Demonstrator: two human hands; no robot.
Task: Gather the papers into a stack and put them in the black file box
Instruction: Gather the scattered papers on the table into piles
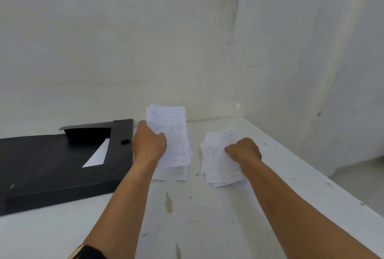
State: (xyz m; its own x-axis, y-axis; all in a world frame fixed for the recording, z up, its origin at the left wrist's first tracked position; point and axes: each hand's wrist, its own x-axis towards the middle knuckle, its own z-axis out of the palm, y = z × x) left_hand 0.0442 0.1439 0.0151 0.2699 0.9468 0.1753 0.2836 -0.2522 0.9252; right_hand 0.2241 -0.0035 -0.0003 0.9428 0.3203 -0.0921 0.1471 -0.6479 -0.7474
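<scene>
My left hand (150, 142) grips a sheaf of white printed papers (170, 132) and holds it tilted up above the white table. Another sheet (170, 173) lies flat under it. To the right, my right hand (245, 149) is closed on a second bunch of papers (218, 165) that rests on the table. The black file box (52, 165) lies flat at the left, its lid flap open at the far end, with a white sheet (97, 154) showing inside.
The white table (207, 217) is scuffed and ends in a right edge (324, 175) that runs diagonally. A white wall (187, 51) stands right behind the papers and box. A dark watch with a gold band (87, 252) is on my left wrist.
</scene>
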